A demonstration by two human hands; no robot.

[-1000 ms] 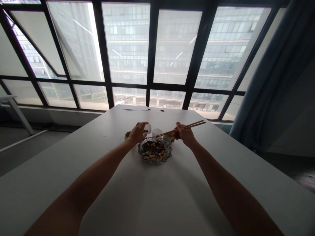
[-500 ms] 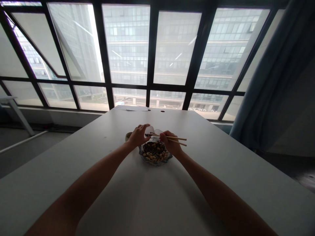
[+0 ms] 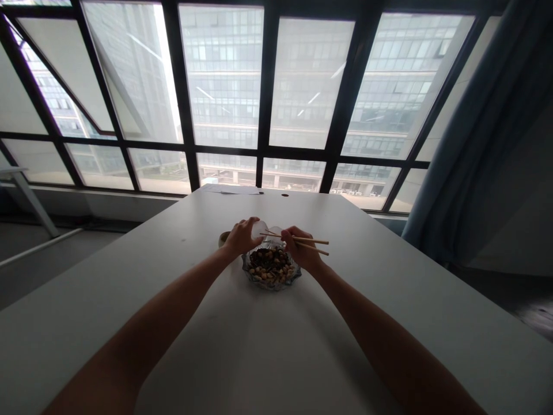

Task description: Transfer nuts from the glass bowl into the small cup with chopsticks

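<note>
My right hand is closed round a pair of wooden chopsticks, whose tips point left to the mouth of a translucent cup. That cup is tilted in the curled fingers of my left hand. Nothing can be made out between the chopstick tips. Below both hands stands a clear glass bowl with a wavy rim. It holds a mix of pale nuts and dark, thin pieces that look like seeds. A second translucent cup is behind the bowl, partly hidden by my right hand.
A brownish round container stands left of my left hand, partly covered by it. White papers lie at the far edge of the white table. Large windows rise beyond, and a blue curtain hangs at the right.
The dark piece at the chopstick tips is no longer visible there. The tips now reach to the cup in my left hand, and more of that cup shows. Both hands have shifted only slightly.
</note>
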